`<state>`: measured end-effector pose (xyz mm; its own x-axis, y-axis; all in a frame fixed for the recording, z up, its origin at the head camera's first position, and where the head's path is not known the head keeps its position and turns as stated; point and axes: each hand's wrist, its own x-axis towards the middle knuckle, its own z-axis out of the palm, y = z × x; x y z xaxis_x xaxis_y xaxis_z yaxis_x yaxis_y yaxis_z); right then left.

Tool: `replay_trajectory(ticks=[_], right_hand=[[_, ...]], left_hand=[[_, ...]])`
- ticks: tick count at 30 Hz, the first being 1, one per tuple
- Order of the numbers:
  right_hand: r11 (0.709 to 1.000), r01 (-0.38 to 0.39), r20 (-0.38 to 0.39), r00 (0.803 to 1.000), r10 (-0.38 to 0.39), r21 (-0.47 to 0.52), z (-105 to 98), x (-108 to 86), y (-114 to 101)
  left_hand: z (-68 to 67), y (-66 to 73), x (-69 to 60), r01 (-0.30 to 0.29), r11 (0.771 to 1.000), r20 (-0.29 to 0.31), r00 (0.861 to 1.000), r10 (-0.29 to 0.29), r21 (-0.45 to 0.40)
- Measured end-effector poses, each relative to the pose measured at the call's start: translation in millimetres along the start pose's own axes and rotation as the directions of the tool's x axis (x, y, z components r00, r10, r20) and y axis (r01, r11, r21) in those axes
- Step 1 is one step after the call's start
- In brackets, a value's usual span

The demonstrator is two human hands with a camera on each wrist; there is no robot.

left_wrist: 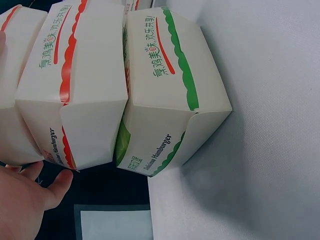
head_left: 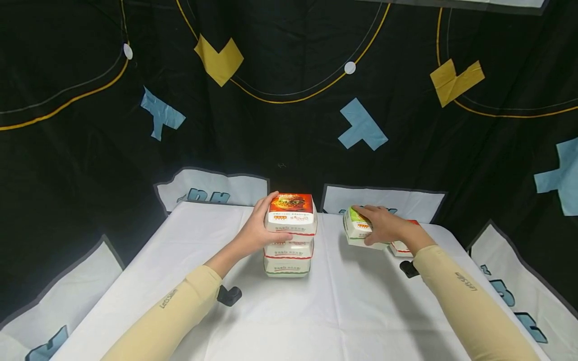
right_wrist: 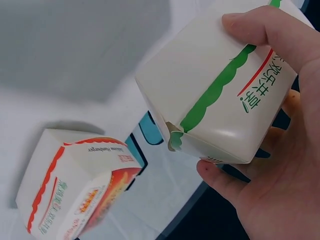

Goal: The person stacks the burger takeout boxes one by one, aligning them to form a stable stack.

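A stack of hamburger boxes stands near the middle of the table: a red-trimmed top box [head_left: 293, 220], a second red-trimmed box [left_wrist: 75, 55] under it, and a green-trimmed box [left_wrist: 170, 65] at the bottom. My left hand [head_left: 259, 228] grips the top box from its left side, thumb across the front and fingers at the back. To the right, my right hand [head_left: 384, 226] holds another green-trimmed hamburger box [right_wrist: 215, 95], its thumb on the near side; this box is lifted off the table. Beyond that hand sits a red-trimmed hamburger box [right_wrist: 75, 180], partly hidden in the head view.
White cloth covers the table [head_left: 316, 321]. A black curtain [head_left: 289, 140] with blue and yellow tape pieces hangs behind its far edge. White lettered panels [head_left: 384, 198] stand around the table. Dark wrist cameras [head_left: 229, 296] jut from the sleeves.
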<state>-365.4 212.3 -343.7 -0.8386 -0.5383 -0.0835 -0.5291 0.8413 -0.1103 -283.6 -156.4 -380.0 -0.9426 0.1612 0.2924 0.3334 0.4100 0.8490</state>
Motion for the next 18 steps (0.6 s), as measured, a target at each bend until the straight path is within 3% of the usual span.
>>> replay_trajectory(ticks=[18], right_hand=[[0.998, 0.053, -0.018, 0.998, -0.054, -0.027, -28, -7.3, -15]], left_hand=[[-1.6, 1.5, -0.8, 0.010, 1.000, -0.001, 1.000, -0.010, 0.008]])
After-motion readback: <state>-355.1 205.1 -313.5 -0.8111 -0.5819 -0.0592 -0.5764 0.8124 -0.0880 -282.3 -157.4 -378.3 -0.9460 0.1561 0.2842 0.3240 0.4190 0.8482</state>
